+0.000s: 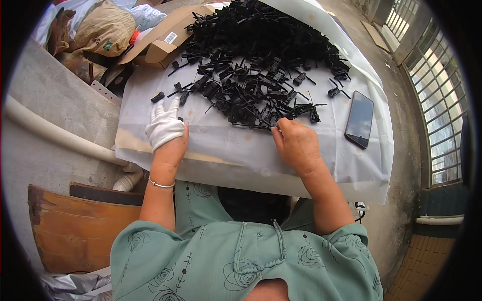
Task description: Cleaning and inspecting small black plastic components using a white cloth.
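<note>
A heap of black plastic parts [256, 42] with thin prongs covers the far side of the table, its looser pieces spreading toward me. My left hand [165, 128], in a white glove that leaves the thumb bare, is low over the table with two fingers stretched apart. By its fingertips lies a small black piece [157, 97]. A dark bit shows beside the thumb; whether the hand holds it is unclear. My bare right hand [297, 143] pinches a black plastic part [267, 125] at the near edge of the heap; the fingers partly hide it.
White plastic sheeting [221, 145] covers the table and hangs over its near edge. A phone [359, 119] lies at the right. An open cardboard box [165, 42] stands at the far left, with bags [108, 27] behind it. A pale pipe [60, 133] runs along the left wall.
</note>
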Demonstrator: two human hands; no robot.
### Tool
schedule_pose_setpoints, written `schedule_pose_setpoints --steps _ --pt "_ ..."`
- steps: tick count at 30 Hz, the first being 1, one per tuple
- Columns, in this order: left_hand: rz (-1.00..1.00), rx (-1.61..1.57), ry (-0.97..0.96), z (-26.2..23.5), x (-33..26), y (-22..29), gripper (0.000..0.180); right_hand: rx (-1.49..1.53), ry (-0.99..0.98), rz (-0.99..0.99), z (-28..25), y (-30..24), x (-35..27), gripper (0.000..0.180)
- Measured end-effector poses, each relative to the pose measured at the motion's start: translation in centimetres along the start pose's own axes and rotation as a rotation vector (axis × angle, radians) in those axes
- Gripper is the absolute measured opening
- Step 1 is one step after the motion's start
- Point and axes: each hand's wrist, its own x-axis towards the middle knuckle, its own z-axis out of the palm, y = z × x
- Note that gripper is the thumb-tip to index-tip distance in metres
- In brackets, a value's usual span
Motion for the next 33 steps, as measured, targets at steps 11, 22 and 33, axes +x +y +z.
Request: schedule_pose_setpoints --steps 11,22,33 --pt "-0.097 -0.935 -0.165 1.5 0.3 9.6 0.029 0.081 0.116 -0.500 0.5 -1.2 -0.5 0.014" --pt "-0.304 -1.190 -0.609 2.5 -0.1 9.1 0.024 0.319 0.183 -0.562 1.7 -1.5 -0.8 0.014" --pt "-0.389 -1.499 -0.569 0.6 -0.9 10.2 0.028 0.846 -0.031 0.153 0.6 -1.5 -0.2 0.016"
